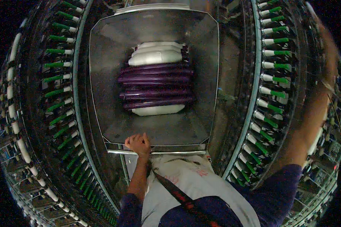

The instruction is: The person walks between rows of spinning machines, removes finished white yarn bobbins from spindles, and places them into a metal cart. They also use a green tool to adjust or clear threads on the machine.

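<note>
A deep metal bin (113,75) stands right in front of me. Dark purple tubes (157,79) lie stacked crosswise inside, with white yarn bobbins (155,56) at the far end of the stack and another white one at the near end. My left hand (138,144) is over the bin's near rim, its fingers curled in; whatever may be in them is hidden. My right arm stretches far out to the right, past the row of spindles. Up at the dark picture rim, my right hand (325,32) is smeared and its fingers cannot be made out.
Spinning frames run along both sides. Green tubes with white yarn stand in rows on the left (58,65) and right (274,66), behind pale rails (76,72). White bobbins (21,149) line the far left. A metal handle bar (178,152) crosses the bin's near end.
</note>
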{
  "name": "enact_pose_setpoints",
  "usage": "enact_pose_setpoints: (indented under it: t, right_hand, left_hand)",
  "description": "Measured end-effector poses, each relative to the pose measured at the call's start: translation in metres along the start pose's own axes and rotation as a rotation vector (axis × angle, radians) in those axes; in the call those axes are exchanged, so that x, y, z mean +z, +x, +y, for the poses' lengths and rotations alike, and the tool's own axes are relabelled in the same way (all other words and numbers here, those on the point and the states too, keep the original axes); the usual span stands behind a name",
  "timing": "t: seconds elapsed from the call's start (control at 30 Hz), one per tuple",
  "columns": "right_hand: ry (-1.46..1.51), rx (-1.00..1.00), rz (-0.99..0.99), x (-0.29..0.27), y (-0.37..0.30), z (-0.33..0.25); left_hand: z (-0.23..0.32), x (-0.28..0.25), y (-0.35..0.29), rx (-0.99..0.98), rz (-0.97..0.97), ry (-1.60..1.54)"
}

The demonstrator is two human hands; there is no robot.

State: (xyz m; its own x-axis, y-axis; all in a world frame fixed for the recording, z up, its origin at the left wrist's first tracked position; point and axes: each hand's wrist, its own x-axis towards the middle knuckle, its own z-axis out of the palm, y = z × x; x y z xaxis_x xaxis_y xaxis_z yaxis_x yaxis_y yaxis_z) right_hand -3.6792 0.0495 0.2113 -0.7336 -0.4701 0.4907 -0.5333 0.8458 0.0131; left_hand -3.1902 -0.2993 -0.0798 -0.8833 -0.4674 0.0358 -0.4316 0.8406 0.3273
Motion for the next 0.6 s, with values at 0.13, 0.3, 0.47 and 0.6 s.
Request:
enact_pose_setpoints:
  t: [0.13,0.3,0.47,0.6]
  right_hand:
    - [0.414,-0.037,-0.591,0.289,-0.054,-0.152]
    - [0.062,0.184,-0.827,0.587,-0.220,-0.196]
    - [0.165,0.326,-0.834,0.646,-0.275,-0.166]
    - [0.043,0.047,-1.061,0.550,-0.225,-0.180]
  left_hand:
    - [-0.001,0.008,0.002,0.006,0.215,-0.006]
    - [-0.009,0.005,0.000,0.074,0.026,0.119]
    - [-0.006,0.004,-0.003,0.013,0.049,0.028]
    - [-0.005,0.002,0.005,0.075,0.036,0.068]
